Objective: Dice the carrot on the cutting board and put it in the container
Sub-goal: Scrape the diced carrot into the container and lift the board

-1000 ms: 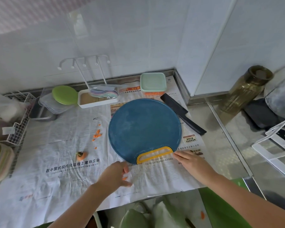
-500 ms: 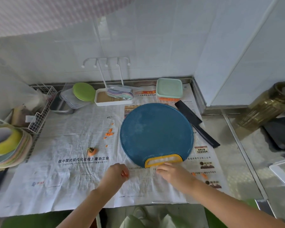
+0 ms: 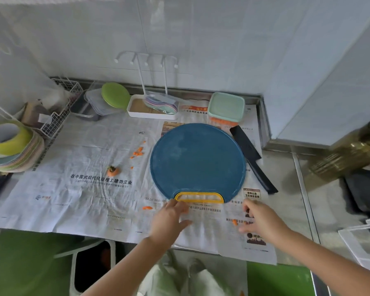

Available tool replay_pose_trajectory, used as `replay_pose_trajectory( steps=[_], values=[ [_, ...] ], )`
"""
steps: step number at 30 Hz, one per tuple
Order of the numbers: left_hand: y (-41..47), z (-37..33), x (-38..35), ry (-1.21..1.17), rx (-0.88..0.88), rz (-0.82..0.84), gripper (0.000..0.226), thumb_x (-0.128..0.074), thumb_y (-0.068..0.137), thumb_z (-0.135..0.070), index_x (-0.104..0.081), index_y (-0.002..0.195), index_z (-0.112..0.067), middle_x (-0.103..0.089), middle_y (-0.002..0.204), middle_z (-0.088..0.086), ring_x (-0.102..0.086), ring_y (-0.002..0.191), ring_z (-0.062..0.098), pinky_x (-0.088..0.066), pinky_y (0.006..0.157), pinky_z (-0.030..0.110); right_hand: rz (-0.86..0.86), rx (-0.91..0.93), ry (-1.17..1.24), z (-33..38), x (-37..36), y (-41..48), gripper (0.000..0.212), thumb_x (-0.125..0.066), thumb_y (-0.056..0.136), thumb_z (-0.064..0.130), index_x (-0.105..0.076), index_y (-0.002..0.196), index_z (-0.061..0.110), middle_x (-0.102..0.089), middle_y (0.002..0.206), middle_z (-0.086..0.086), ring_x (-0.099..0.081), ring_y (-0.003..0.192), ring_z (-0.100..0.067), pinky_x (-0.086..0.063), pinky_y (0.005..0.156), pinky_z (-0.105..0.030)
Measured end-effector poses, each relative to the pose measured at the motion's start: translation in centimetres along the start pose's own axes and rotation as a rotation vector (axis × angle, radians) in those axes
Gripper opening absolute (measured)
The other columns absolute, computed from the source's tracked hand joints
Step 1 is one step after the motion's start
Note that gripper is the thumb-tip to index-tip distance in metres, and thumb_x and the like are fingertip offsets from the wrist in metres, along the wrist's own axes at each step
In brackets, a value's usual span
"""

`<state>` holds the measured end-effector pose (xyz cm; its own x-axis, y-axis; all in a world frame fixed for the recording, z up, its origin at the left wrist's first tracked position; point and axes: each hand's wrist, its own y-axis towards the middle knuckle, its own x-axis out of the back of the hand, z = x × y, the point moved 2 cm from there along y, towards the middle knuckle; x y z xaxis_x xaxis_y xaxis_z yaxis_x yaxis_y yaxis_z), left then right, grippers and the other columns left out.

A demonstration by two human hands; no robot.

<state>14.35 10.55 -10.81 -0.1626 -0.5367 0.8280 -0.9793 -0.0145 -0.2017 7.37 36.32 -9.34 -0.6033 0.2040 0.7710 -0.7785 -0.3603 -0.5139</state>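
Head view: left hand (image 3: 171,218), right hand (image 3: 263,221), grips apart, over newspaper (image 3: 83,199); knife (image 3: 251,159) beside cutting board (image 3: 198,159).

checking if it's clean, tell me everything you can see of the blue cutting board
The cutting board is a round dark blue disc, plastic by its look, with a raised rim and a yellow slotted handle at its near edge. It lies flat on newspaper, its top bare but for faint pale scuffs. A knife lies beside its right edge. The left hand is at the handle; whether it touches is blurred.
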Motion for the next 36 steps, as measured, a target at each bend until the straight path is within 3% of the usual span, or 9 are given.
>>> replay_pose_trajectory(
  steps=[5, 11, 17, 20, 22, 25, 28, 31, 36],
  values=[
    [0.6, 0.0, -0.8, -0.14, 0.072, -0.05, 0.01, -0.065, 0.085, -0.011, -0.07, 0.093, -0.011, -0.061, 0.096, -0.001, -0.058, 0.086, 0.014, -0.05, 0.078, 0.027, -0.06, -0.018, 0.134, 0.5, -1.4, -0.4, 0.022, -0.076, 0.079, 0.007, -0.059, 0.078, 0.021, -0.065, 0.08, 0.002, -0.062, 0.075, -0.008, -0.05, 0.069, -0.015],
    [0.4, 0.7, 0.2, -0.131, 0.121, -0.03, 0.012, -0.062, 0.082, -0.003, -0.065, 0.077, -0.014, -0.057, 0.076, -0.008, -0.055, 0.069, 0.01, -0.045, 0.063, 0.022, -0.028, 0.141, 0.036, 1.7, -1.2, 0.4, 0.011, -0.074, 0.084, 0.014, -0.066, 0.086, 0.02, -0.059, 0.078, 0.011, -0.052, 0.065, 0.001, -0.044, 0.063, -0.008],
    [-0.1, 1.8, 1.2, -0.109, 0.322, -0.083, 0.034, -0.075, 0.077, -0.027, -0.057, 0.105, -0.018, -0.043, 0.096, -0.006, -0.053, 0.08, 0.018, -0.039, 0.064, 0.021, -0.024, 0.263, -0.105, 3.0, -0.9, 1.0, 0.006, -0.07, 0.087, 0.018, -0.067, 0.091, 0.02, -0.057, 0.088, 0.009, -0.053, 0.074, -0.002, -0.04, 0.065, -0.006],
    [0.3, 1.2, 1.3, -0.101, 0.278, -0.057, 0.021, -0.071, 0.081, -0.021, -0.063, 0.098, -0.011, -0.051, 0.088, -0.004, -0.052, 0.077, 0.015, -0.034, 0.056, 0.01, 0.042, 0.292, -0.26, 4.1, -0.9, 1.6, 0.009, -0.065, 0.088, 0.017, -0.059, 0.085, 0.022, -0.06, 0.088, 0.007, -0.057, 0.081, -0.009, -0.048, 0.074, -0.019],
    [0.6, 0.6, 1.3, -0.046, 0.292, -0.026, 0.011, -0.062, 0.087, -0.017, -0.065, 0.094, -0.009, -0.061, 0.086, 0.002, -0.053, 0.075, 0.015, -0.039, 0.058, 0.015, 0.068, 0.275, -0.342, 4.6, -1.0, 2.1, 0.009, -0.06, 0.087, 0.014, -0.056, 0.083, 0.02, -0.062, 0.091, 0.001, -0.059, 0.082, -0.014, -0.05, 0.073, -0.025],
    [0.9, 0.0, 1.4, 0.029, 0.301, 0.056, 0.013, -0.052, 0.09, -0.016, -0.063, 0.091, -0.008, -0.063, 0.081, 0.004, -0.055, 0.07, 0.018, -0.046, 0.06, 0.026, 0.07, 0.3, -0.384, 4.8, -1.7, 2.2, 0.03, -0.056, 0.089, 0.01, -0.039, 0.07, 0.025, -0.053, 0.089, 0.003, -0.051, 0.078, -0.012, -0.038, 0.058, -0.016],
    [0.8, 0.5, 1.3, -0.017, 0.275, 0.075, 0.008, -0.056, 0.087, -0.011, -0.064, 0.089, -0.009, -0.061, 0.08, 0.001, -0.053, 0.068, 0.015, -0.048, 0.061, 0.025, 0.065, 0.338, -0.384, 4.8, -2.1, 2.1, 0.022, -0.056, 0.09, 0.007, -0.042, 0.084, 0.022, -0.048, 0.087, 0.005, -0.047, 0.077, -0.011, -0.031, 0.052, -0.014],
    [0.2, 1.4, 1.4, -0.399, 0.392, 0.02, 0.006, -0.065, 0.085, -0.012, -0.071, 0.086, -0.011, -0.066, 0.078, 0.001, -0.059, 0.064, 0.01, -0.054, 0.066, 0.023, 0.108, 0.333, -0.31, 5.1, -1.6, 2.2, 0.021, -0.062, 0.085, 0.006, -0.05, 0.078, 0.022, -0.054, 0.081, 0.007, -0.052, 0.073, -0.009, -0.04, 0.061, -0.016],
    [-0.9, 1.1, 1.7, -1.751, 0.843, 0.025, 0.028, -0.041, 0.095, -0.007, -0.058, 0.074, -0.001, -0.057, 0.067, 0.011, -0.055, 0.056, 0.018, -0.048, 0.05, 0.024, -0.032, 0.463, 0.059, 10.5, 0.6, 2.7, 0.017, -0.067, 0.078, 0.0, -0.065, 0.079, 0.017, -0.054, 0.074, 0.013, -0.051, 0.064, -0.002, -0.041, 0.061, -0.011]
  ],
)
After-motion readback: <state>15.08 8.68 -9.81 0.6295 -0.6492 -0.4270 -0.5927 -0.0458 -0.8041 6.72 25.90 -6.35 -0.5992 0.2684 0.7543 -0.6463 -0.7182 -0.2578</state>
